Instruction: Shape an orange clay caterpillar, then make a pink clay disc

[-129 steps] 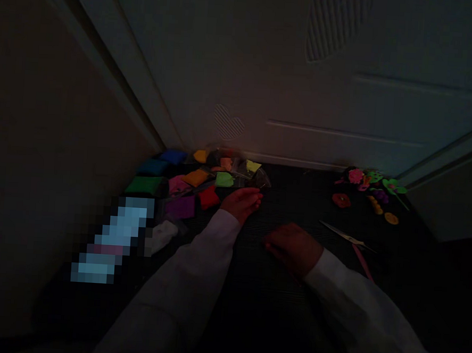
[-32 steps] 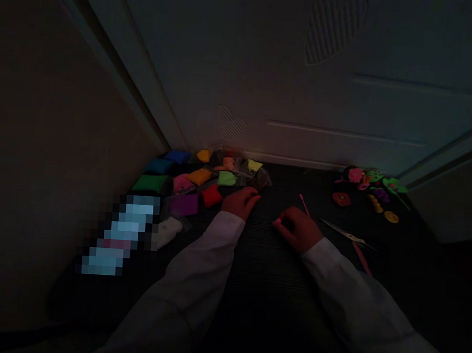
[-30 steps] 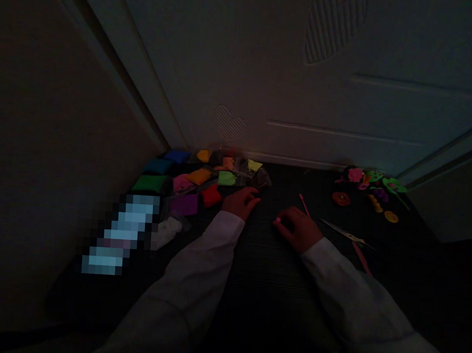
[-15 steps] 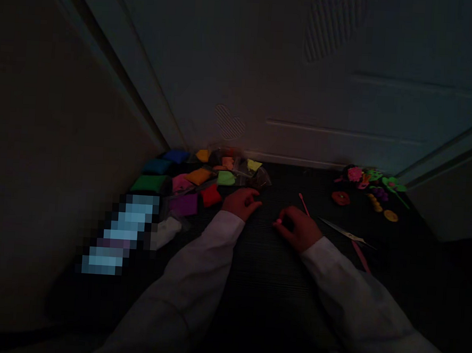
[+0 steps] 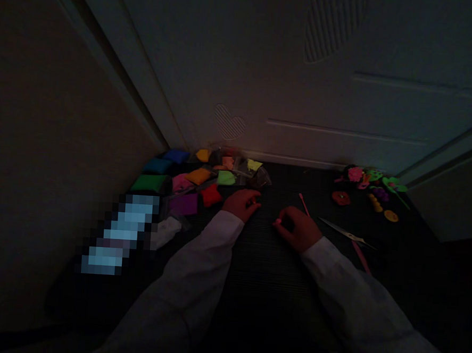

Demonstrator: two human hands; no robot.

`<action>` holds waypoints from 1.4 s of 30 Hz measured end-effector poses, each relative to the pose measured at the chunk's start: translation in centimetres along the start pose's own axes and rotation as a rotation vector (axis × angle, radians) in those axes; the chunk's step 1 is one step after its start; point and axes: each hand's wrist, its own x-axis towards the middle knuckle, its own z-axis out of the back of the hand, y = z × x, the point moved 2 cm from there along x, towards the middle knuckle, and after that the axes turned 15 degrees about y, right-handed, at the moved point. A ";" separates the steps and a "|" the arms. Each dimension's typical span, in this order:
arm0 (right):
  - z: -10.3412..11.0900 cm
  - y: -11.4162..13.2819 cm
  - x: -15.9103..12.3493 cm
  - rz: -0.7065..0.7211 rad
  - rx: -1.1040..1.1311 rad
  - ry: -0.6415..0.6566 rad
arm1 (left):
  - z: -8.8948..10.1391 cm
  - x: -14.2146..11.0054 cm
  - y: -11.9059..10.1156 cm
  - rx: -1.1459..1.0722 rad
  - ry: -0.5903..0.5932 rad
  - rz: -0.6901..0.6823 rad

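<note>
Between the thumb and fingertips of my right hand (image 5: 300, 229) is a small pink lump of modelling clay (image 5: 278, 221). My left hand (image 5: 239, 204) rests at the dark tabletop with its fingers curved and thumb apart; I make out nothing held in it. Beside its wrist lies a red clay packet (image 5: 211, 195). A thin pink modelling tool (image 5: 304, 204) lies just beyond my right hand. To the right of that hand are scissors (image 5: 350, 235) and a second pink tool (image 5: 360, 256), partly hidden by my sleeve.
Several bagged clay packets, among them green (image 5: 151, 183), purple (image 5: 183, 203) and orange (image 5: 198, 176), crowd the back left. A blurred bright screen (image 5: 122, 233) lies at left. Clay flowers (image 5: 355, 174) and a yellow disc (image 5: 391, 215) sit at back right. A pale panel (image 5: 324, 96) rises behind.
My left thumb and fingertips have come slightly nearer each other. The right hand keeps its pinch on the pink clay, almost in place.
</note>
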 end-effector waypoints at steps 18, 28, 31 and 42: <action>-0.1 -0.4 0.1 0.064 0.023 -0.064 | -0.2 -0.2 -0.5 0.046 0.052 -0.027; 0.1 -0.2 0.0 0.076 0.022 -0.086 | -0.3 -0.2 -0.4 0.073 0.047 -0.031; 0.2 -0.2 0.1 0.079 0.017 -0.095 | -0.3 -0.1 -0.3 0.083 0.047 -0.038; 0.1 -0.2 0.0 0.081 0.004 -0.108 | -0.5 0.0 0.0 0.143 0.067 -0.069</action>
